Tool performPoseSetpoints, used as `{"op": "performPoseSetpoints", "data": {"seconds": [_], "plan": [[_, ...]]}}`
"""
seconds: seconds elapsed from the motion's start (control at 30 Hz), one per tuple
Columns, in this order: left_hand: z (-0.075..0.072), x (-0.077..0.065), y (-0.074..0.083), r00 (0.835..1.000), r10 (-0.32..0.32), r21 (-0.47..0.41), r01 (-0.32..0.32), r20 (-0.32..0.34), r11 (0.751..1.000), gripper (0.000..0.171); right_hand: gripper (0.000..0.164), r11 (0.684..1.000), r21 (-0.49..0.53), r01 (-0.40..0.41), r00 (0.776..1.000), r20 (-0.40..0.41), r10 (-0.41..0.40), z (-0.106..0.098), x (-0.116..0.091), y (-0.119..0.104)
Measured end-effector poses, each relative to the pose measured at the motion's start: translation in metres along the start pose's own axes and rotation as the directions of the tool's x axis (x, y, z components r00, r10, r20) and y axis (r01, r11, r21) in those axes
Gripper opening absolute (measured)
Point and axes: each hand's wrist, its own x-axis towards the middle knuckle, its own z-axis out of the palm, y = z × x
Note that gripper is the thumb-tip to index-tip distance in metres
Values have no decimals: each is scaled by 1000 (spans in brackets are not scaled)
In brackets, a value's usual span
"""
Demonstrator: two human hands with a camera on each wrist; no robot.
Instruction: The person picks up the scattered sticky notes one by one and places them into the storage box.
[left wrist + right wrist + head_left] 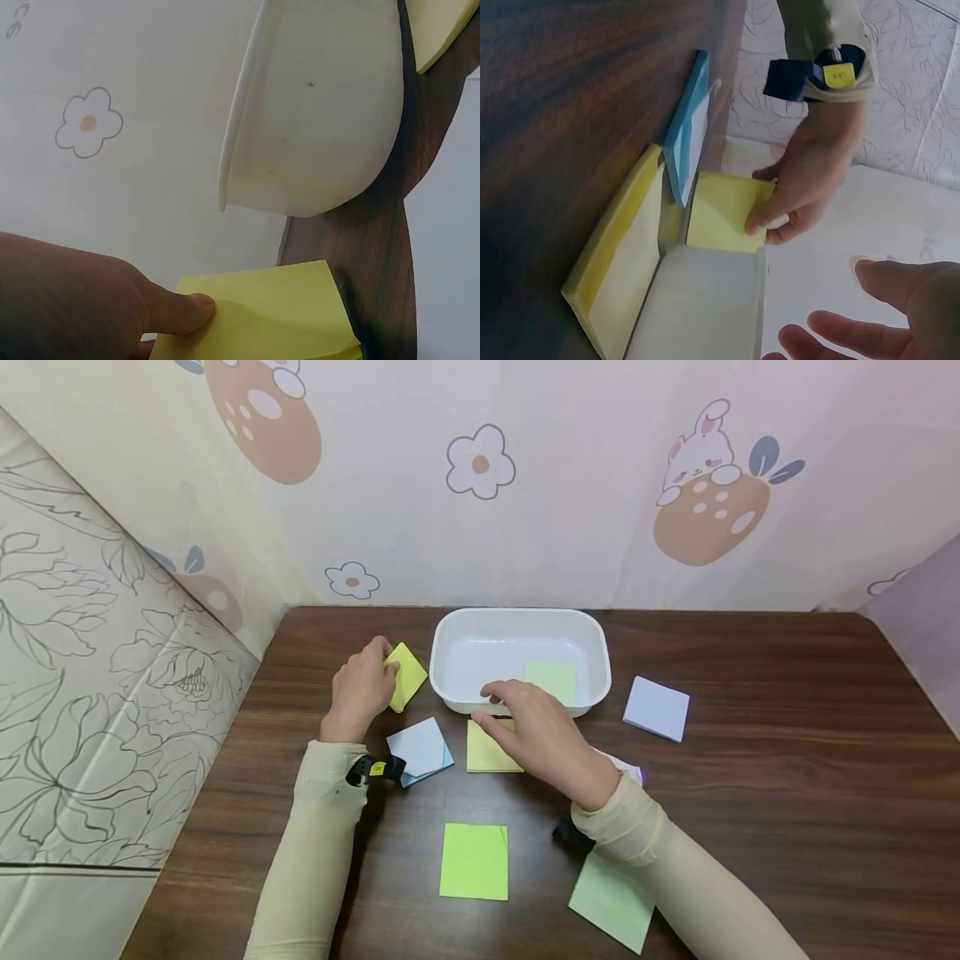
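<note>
My left hand (362,687) pinches a bright yellow sticky note pad (407,677) left of the white plastic tub (480,639). In the left wrist view the thumb lies across the face of this yellow pad (262,307), close by the tub's outer wall (315,112). My right hand (543,735) hovers at the tub's front rim with nothing in its grasp, thumb and fingers spread apart. Below it lies a pale yellow pad (491,750), partly covered by the hand. One pale green note (551,677) sits inside the tub.
A white pad on a blue one (420,747) lies near my left wrist. At the front are a lime green pad (474,862) and a pale green pad (613,902), partly under my right forearm. A lavender pad (657,708) is right of the tub. Another pad (626,767) peeks out behind my right wrist.
</note>
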Motion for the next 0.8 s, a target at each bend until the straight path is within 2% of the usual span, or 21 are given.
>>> {"op": "performPoseSetpoints", "data": {"seconds": [0.3, 0.57, 0.8], "plan": [[-3, 0, 4, 1000, 7, -2, -7, 3, 1000, 23, 36, 998, -4, 57, 998, -6, -57, 7, 2, -4], [-8, 1, -1, 1000, 13, -7, -13, -20, 1000, 24, 36, 997, -16, 74, 997, 0, -74, 8, 7, -7], [-8, 2, 3, 1000, 20, -12, -21, -17, 1000, 23, 35, 995, -55, 88, 996, 6, -87, 9, 13, -8]]}}
